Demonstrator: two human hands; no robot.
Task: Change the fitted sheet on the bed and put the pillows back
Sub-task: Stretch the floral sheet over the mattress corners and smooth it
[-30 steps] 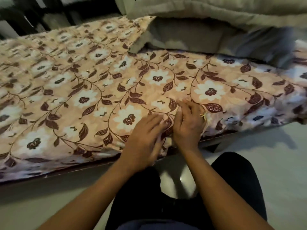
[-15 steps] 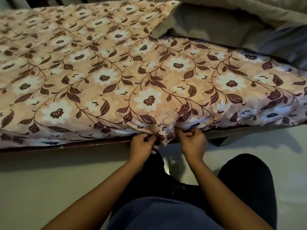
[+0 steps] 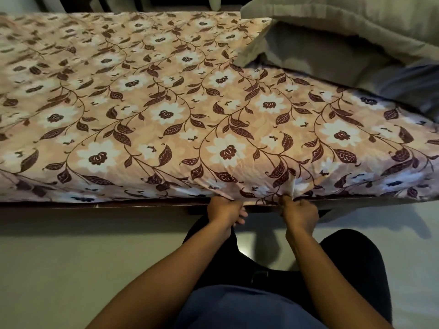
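A peach fitted sheet (image 3: 147, 96) printed with white flowers and dark brown leaves covers the mattress across the whole view. Its near edge hangs over the side above the dark bed frame (image 3: 95, 206). My left hand (image 3: 224, 211) grips that hem at the lower edge. Close beside it, my right hand (image 3: 300, 213) pinches a bunched fold of the same hem. A grey-green pillow (image 3: 308, 51) lies on the sheet at the upper right, partly under a folded beige blanket (image 3: 356, 17).
A bluish-grey cloth (image 3: 408, 86) lies at the right edge below the pillow. Pale floor (image 3: 71, 269) stretches in front of the bed. My dark-trousered knees are directly below my hands.
Both hands came off the top of the mattress and dropped to its near side, where they now grip the sheet's hem. The view has shifted so more of the bed shows.
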